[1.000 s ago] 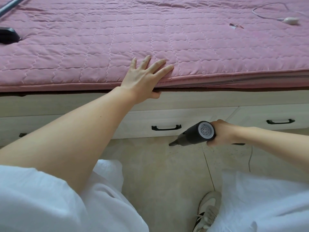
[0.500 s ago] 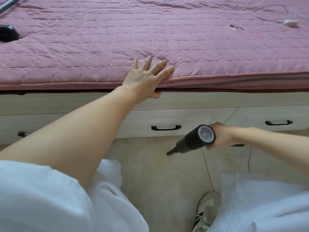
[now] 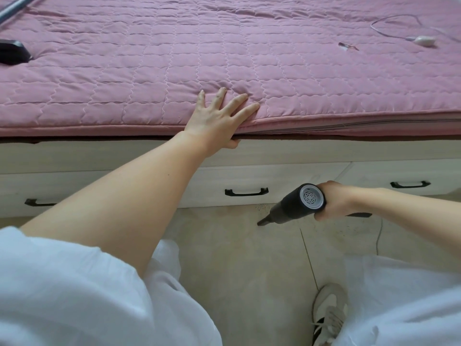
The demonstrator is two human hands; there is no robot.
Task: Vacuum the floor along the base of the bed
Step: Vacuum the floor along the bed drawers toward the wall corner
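My right hand (image 3: 333, 202) grips a small black handheld vacuum (image 3: 296, 207) with a grey vented rear cap. Its narrow nozzle tip points down-left at the beige tiled floor (image 3: 237, 258), just in front of the bed's white drawer base (image 3: 287, 174). Dark specks of dirt lie on the floor near the nozzle, by the base. My left hand (image 3: 219, 116) rests flat, fingers spread, on the edge of the pink quilted mattress cover (image 3: 174, 71), thumb tucked under the edge.
Black drawer handles (image 3: 246, 192) run along the bed base. On the bed lie a black object (image 3: 12, 52) at the left, a metal tube (image 3: 15, 7), and a white cable with a small device (image 3: 424, 41). My sneaker (image 3: 329, 310) stands on the floor, a thin cord (image 3: 379, 236) nearby.
The vacuum and my right hand have shifted slightly, the nozzle dipping lower toward the floor near the drawer base. My left hand stays pressed on the mattress edge.
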